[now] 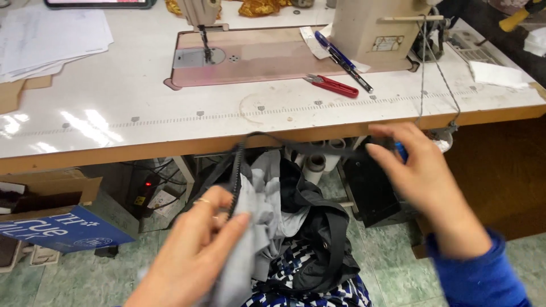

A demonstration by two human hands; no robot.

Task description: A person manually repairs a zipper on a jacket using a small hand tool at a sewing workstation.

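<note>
My left hand (196, 244) pinches grey fabric (259, 227) and one end of a long black zipper (273, 139) below the table edge. The zipper arcs up and across to my right hand (418, 170), which grips its other end by the table's front edge. A blue sleeve (483, 273) covers my right wrist. Black and patterned blue-white cloth (310, 267) lies bunched in my lap under the grey fabric. Motion blurs both hands.
A cream sewing machine (369, 28) stands on a white table (142, 108) with a pink plate (256, 57). Red thread snips (333, 85) and a blue pen (341, 57) lie near it. Papers (51, 40) sit far left. A cardboard box (51, 210) is on the floor.
</note>
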